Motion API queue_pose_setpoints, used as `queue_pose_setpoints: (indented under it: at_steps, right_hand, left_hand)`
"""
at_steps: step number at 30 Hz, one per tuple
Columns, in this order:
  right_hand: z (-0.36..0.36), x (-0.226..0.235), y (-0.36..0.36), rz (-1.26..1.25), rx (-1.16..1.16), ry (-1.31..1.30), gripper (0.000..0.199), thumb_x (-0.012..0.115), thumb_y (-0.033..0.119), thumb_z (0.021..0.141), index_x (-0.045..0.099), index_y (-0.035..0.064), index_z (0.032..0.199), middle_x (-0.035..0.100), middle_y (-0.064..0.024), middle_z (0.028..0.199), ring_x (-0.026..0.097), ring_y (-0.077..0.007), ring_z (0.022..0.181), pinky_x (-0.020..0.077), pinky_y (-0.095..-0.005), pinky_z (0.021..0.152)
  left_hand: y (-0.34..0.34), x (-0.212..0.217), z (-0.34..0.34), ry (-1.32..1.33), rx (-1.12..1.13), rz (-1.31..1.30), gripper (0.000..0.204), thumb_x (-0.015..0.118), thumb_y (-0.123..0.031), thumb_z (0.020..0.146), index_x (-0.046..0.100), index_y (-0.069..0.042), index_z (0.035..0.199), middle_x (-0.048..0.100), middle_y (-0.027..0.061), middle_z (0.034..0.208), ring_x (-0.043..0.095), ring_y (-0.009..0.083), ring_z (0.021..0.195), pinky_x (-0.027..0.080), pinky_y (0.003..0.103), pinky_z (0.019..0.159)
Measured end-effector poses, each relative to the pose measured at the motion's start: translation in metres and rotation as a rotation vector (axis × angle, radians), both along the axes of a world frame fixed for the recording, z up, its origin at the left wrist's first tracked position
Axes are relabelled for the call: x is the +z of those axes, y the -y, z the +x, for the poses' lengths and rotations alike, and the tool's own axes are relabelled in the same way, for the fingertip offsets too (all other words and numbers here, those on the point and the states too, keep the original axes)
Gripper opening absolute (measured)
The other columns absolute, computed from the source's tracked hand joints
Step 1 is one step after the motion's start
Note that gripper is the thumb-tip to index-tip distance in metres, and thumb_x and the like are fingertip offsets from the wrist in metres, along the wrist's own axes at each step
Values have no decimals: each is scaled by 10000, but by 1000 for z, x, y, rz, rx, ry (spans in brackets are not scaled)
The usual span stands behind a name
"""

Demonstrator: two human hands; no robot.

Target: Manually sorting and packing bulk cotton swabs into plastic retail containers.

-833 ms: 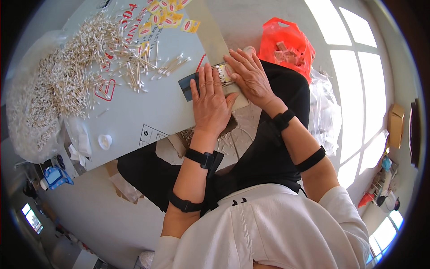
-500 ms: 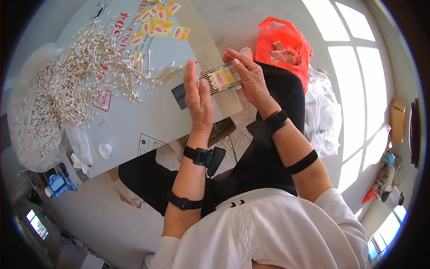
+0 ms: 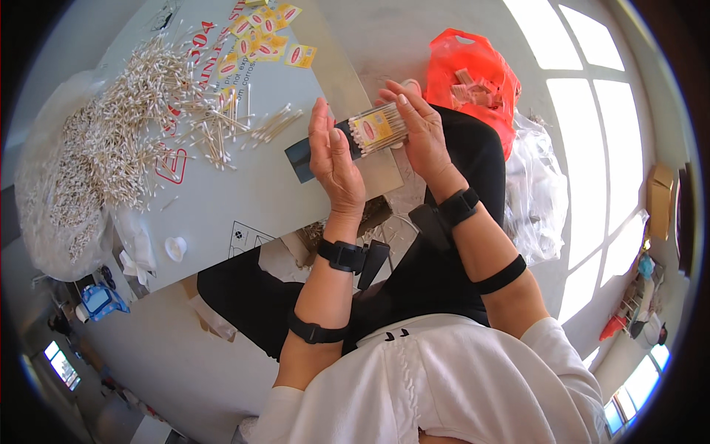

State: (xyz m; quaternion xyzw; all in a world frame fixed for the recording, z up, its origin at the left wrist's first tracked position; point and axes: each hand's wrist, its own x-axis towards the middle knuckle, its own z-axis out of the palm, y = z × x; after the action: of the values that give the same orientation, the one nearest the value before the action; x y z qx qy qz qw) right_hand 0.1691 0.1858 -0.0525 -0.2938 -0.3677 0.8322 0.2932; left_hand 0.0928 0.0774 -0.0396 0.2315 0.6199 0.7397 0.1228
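A flat bundle of cotton swabs with a yellow printed card on its upper face lies between my hands, over the table's right edge. My right hand grips it by the right end, thumb on the near top and fingers around the far side. My left hand stands open beside the left end, fingers stretched and held together, a small gap from the white tips. Partly hidden by that hand, a dark flat strip rests on the table. A few loose swabs lie left of it.
A big heap of cotton swabs spills from a clear plastic bag on the table. Yellow cards are scattered at the back. A red bag holding pink pieces stands right, above clear plastic. A carton sits below the table edge.
My right hand has shifted slightly right with the bundle. The bundle's left end has come away from my left hand, and its white tips now show.
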Motion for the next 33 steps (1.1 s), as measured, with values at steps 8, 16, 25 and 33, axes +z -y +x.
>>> queue_pose_setpoints:
  at_steps: [8, 16, 25, 33]
  right_hand:
    - [-20, 45, 17, 1017, 109, 408, 172, 684, 60, 868, 668, 15, 1033, 648, -96, 1021, 627, -234, 963, 495, -320, 832]
    - [-103, 29, 34, 1491, 289, 471, 288, 750, 70, 745, 672, 68, 1023, 610, -84, 1108, 557, -323, 1107, 484, -410, 923]
    - [-99, 28, 39, 1549, 444, 444, 165, 762, 93, 697, 642, 71, 809, 597, -66, 1018, 560, -297, 1019, 487, -404, 874]
    - [-87, 25, 54, 1627, 486, 360, 128, 677, 48, 770, 615, -2, 870, 583, -121, 1039, 576, -316, 980, 498, -426, 836]
  left_hand:
    - [101, -10, -54, -389, 291, -509, 251, 619, 19, 874, 610, -34, 1120, 612, 101, 1089, 576, 240, 964, 478, 339, 830]
    - [104, 9, -74, -385, 124, -624, 350, 639, 55, 790, 610, -34, 1127, 578, 112, 1050, 566, 276, 981, 483, 374, 853]
    - [97, 8, -102, -593, 70, -738, 264, 711, -4, 789, 654, -58, 1041, 582, 87, 1045, 568, 272, 971, 500, 357, 838]
    - [111, 1, -74, -550, 132, -678, 238, 716, 16, 765, 667, -71, 981, 592, 77, 1013, 555, 291, 994, 494, 380, 840]
